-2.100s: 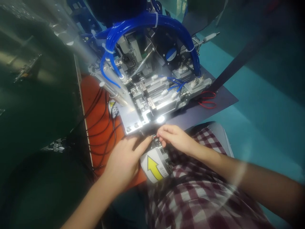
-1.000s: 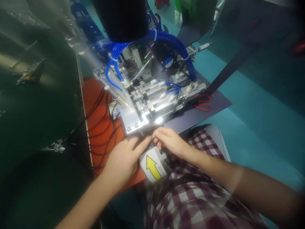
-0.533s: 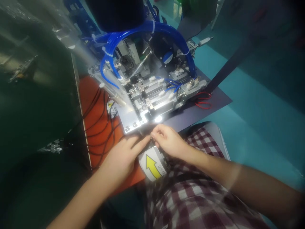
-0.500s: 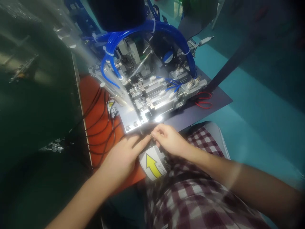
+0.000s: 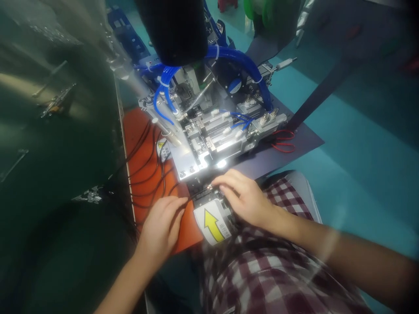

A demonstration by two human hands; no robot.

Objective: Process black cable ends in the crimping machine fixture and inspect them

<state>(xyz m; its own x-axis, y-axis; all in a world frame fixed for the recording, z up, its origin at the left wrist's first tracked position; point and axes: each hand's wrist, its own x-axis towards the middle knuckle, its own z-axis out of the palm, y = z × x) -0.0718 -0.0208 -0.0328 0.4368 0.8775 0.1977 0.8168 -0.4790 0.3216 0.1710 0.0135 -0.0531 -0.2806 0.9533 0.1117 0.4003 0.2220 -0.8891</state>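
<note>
My left hand (image 5: pixel 160 224) is closed, thumb and fingers pinching a thin black cable (image 5: pixel 195 196) over the orange surface. The cable runs right to a small shiny metal end (image 5: pixel 209 186), which the fingertips of my right hand (image 5: pixel 247 196) grip. Both hands are at the front of a metal machine (image 5: pixel 225 146), just below its brightly lit edge. Under the cable lies a dark fixture, and in front of that a white label (image 5: pixel 213 221) with a yellow arrow. Exactly how the metal end meets the fixture is too small to tell.
Several black cables (image 5: pixel 144 174) cross the orange surface (image 5: pixel 137 126) to a cluster of metal ends (image 5: pixel 91 195) on the dark green area at left. Blue air hoses (image 5: pixel 240 56) arch over the machine. A red wire loop (image 5: pixel 284 141) lies at its right.
My left hand has drawn back left and down from the right fingertips, and a stretch of cable now shows between the hands. My right hand stays at the fixture, its fingers more extended.
</note>
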